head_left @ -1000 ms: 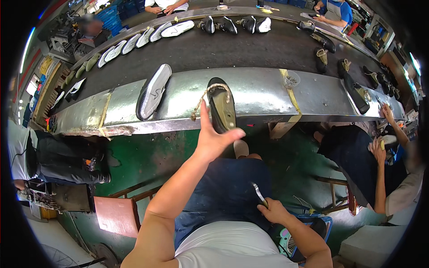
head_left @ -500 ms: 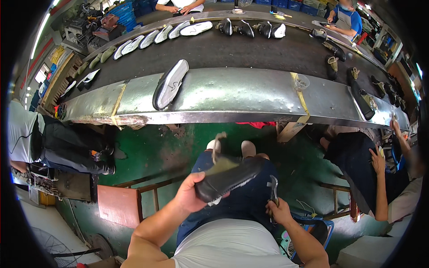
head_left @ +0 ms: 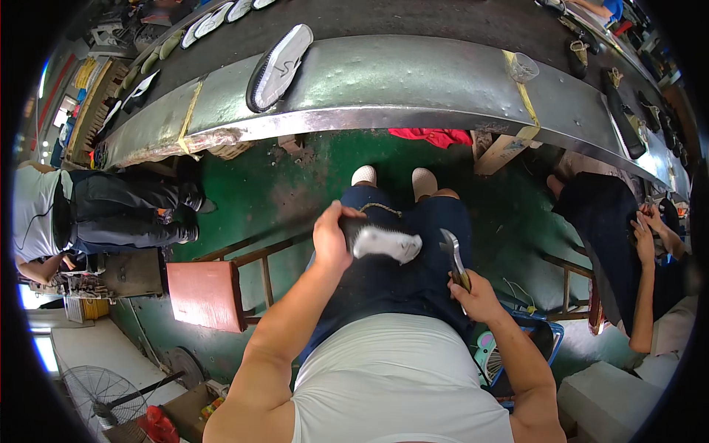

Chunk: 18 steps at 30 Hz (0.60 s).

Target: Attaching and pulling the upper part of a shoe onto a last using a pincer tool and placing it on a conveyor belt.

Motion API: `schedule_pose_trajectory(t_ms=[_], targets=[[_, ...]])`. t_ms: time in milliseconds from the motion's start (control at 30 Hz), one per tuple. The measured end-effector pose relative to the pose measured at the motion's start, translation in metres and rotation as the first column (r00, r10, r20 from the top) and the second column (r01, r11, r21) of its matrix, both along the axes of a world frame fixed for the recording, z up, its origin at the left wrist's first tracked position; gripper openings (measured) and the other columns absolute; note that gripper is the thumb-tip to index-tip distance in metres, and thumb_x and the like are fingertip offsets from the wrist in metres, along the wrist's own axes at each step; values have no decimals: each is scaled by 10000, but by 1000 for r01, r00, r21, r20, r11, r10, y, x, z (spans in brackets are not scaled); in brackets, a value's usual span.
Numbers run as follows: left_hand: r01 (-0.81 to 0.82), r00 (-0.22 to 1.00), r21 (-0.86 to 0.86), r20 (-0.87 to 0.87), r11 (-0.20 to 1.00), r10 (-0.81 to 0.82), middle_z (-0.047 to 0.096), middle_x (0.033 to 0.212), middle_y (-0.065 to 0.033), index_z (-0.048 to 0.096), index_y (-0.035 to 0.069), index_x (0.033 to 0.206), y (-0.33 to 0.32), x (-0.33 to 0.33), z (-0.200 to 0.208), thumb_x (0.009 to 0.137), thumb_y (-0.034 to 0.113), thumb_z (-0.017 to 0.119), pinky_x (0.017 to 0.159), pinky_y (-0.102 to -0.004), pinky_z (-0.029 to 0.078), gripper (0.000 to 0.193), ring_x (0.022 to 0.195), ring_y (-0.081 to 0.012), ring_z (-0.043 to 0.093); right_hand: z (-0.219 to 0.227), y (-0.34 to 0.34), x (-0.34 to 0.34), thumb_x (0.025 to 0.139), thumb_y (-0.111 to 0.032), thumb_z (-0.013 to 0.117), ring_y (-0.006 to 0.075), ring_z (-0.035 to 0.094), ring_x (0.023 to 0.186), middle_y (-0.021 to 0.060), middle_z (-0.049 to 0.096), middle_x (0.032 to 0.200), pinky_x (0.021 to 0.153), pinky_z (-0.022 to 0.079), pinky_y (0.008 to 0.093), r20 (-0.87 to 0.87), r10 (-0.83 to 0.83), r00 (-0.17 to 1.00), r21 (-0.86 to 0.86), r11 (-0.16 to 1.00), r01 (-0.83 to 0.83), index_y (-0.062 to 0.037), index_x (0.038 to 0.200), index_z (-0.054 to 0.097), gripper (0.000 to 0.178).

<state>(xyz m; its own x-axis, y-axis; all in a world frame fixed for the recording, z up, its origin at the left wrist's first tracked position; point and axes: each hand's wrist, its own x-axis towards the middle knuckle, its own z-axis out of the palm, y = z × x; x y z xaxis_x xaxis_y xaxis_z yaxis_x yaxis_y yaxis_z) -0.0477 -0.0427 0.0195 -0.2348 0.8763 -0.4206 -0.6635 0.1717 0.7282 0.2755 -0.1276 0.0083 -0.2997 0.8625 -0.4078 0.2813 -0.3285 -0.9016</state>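
My left hand (head_left: 331, 235) is closed around a black shoe upper (head_left: 385, 244), held over my lap. Its pale underside faces me, and motion blurs part of it. A thin cord (head_left: 380, 209) shows just beyond the shoe. To the right, my right hand (head_left: 477, 297) grips a pair of pliers (head_left: 456, 260) by the handles, with the curved silver head pointing away from me and apart from the shoe. Another black shoe upper (head_left: 281, 70) lies sole side up on the metal edge of the bench (head_left: 406, 77).
More shoes (head_left: 210, 23) line the far left of the bench, others (head_left: 626, 111) the right. A clear cup (head_left: 523, 68) stands near its edge. Co-workers sit right (head_left: 605, 251) and stand left (head_left: 111, 210). A reddish-brown stool (head_left: 204, 297) and a fan (head_left: 100, 406) are at left.
My left hand has turned the shoe upper, so its pale underside shows instead of its black side. My right hand has risen slightly with the pliers. The view has tilted down toward my lap.
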Motion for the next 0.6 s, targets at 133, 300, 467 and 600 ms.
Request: schedule_pose_trajectory(t_ms=[133,300,467,600], targets=[[-49,999,-223,4,974,51,641,799,-145,584,9,753,26,4,2,998,261,485,737,-407,541,365,752,-257,633,27,20,-31,952,-156,612,145,644,716,57,671,887,701,530,297,99,193,976,10,981,-195,-6,1146,617,246],[-63,997,-281,20,958,71,637,789,-132,579,17,764,35,13,5,981,262,507,702,-414,541,335,727,-253,632,38,47,-71,995,-185,568,108,599,623,61,670,931,605,508,251,-264,237,935,-254,918,-304,6,1168,611,262],[-107,994,-296,-5,949,110,632,782,-121,571,20,779,39,16,9,974,251,512,674,-408,535,308,701,-242,624,25,53,-94,1018,-164,525,120,617,772,97,664,1051,641,518,252,-413,167,895,-311,898,-311,25,1222,574,283],[-79,996,-267,-49,961,69,633,785,-104,571,38,778,40,13,-3,994,279,523,673,-381,528,327,702,-220,620,27,46,-109,1033,-149,503,121,628,859,74,656,1042,657,511,242,-562,-23,827,-316,930,-189,28,1224,559,266]])
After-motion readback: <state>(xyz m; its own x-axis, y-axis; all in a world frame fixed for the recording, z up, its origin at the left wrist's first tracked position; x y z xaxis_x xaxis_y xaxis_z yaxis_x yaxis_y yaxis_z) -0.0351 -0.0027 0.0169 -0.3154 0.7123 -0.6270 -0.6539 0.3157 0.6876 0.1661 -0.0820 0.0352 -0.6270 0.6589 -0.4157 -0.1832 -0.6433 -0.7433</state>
